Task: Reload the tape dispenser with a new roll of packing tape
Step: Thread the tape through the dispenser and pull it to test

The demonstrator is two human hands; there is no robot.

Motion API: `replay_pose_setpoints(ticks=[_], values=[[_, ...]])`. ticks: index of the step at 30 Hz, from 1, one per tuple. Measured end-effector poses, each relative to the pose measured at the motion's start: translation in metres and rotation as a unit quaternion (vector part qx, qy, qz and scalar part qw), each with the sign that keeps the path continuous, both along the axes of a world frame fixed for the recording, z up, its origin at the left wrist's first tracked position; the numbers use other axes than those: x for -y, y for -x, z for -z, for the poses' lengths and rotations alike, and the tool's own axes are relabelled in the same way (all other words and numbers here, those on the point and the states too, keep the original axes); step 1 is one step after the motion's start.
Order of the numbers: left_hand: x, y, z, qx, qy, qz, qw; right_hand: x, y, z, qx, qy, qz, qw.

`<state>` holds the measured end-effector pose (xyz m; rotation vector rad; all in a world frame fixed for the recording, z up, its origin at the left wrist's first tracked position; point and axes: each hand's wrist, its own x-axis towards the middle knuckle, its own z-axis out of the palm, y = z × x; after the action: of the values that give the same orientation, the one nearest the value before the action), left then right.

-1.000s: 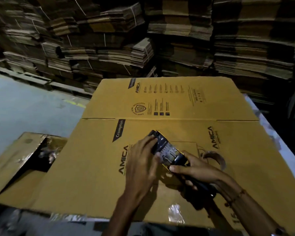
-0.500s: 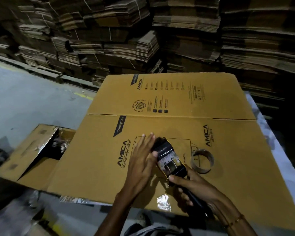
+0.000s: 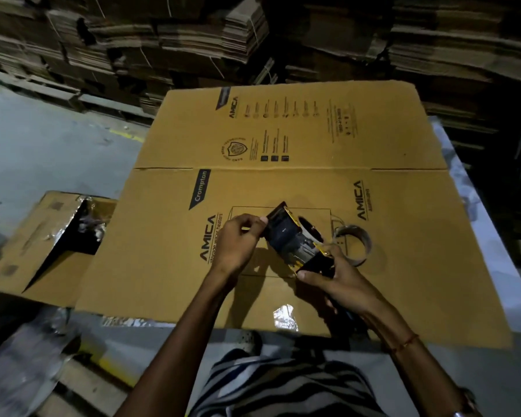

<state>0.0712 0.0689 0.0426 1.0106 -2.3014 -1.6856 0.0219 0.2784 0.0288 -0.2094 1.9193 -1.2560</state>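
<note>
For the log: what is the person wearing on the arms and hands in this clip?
Both forearms are bare, with no sleeves and no gloves. The left hand shows no ring or band. The right hand has a thin orange-red thread tied round its wrist. A black-and-white striped shirt shows at the bottom edge.

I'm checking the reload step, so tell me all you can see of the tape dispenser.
The tape dispenser is dark with yellow edges, looks like plastic and metal, and is held tilted above the flattened carton. The right hand grips its handle end; the left hand pinches its front end. A round hub shows on its side. Whether tape is loaded is unclear.
</note>
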Motion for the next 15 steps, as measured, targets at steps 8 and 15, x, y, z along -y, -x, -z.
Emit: replay_pose_setpoints(ticks=[8, 15], values=[[0.023, 0.01, 0.018, 0.051, -0.19, -0.028, 0.98, 0.011, -0.035, 0.005, -0.208, -0.139, 0.113, 0.962], [0.037, 0.02, 0.042, 0.106, -0.148, 0.137, 0.974, 0.026, -0.061, 0.0, -0.232, -0.177, 0.142, 0.946]])
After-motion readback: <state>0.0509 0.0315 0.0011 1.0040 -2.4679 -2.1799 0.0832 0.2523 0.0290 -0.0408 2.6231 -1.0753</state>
